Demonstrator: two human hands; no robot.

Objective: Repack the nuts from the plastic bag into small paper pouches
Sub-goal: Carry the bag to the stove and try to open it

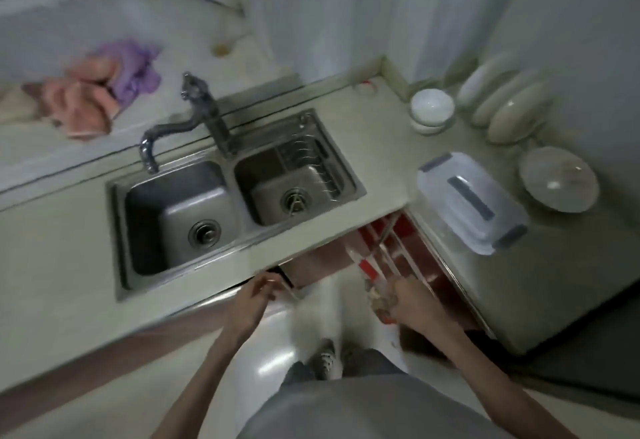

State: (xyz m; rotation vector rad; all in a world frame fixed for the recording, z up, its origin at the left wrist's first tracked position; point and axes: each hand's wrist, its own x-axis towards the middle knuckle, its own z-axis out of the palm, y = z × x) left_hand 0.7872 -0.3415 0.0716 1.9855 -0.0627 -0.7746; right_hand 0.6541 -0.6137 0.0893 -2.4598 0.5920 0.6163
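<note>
Right hand [414, 303]: grip closed on the plastic bag [375, 286] of nuts, held below the table's [381, 161] front edge. Left hand [254, 296]: grip partly curled, state cannot be determined through blur. Farther back, the double sink [221, 192]; lidded container [471, 199] toward the right edge.

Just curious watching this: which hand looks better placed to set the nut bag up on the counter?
Probably the right hand: it already grips the nut bag, just below the counter. The left hand holds nothing that can be made out.
</note>
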